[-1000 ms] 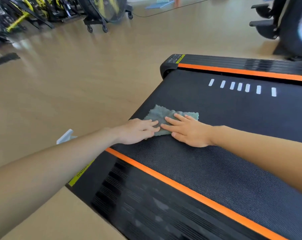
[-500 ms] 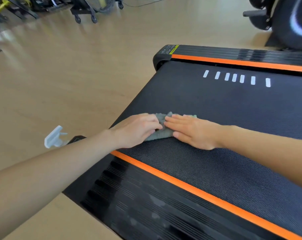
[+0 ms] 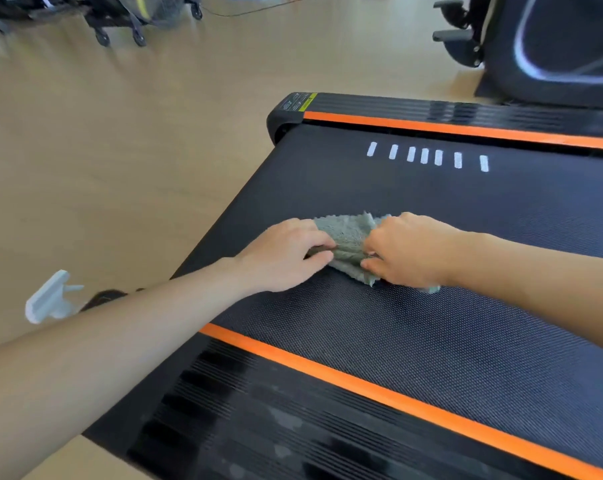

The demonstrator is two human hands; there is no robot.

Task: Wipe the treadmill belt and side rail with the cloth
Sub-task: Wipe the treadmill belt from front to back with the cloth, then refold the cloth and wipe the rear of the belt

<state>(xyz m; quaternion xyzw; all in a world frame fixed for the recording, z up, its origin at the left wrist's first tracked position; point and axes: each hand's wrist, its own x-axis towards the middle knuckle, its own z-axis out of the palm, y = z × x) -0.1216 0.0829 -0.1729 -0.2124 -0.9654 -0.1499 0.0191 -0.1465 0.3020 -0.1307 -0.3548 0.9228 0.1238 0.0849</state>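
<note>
The cloth (image 3: 348, 244) is pinched by the left hand (image 3: 286, 258) and right hand (image 3: 407, 251) near the belt's (image 3: 431, 341) rear edge; the side rail (image 3: 293, 427) seemingly remains smudged, unwiped.

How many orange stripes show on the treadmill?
2. The near stripe edges the near rail; the far stripe edges the far rail. Both run out of frame rightward.
</note>
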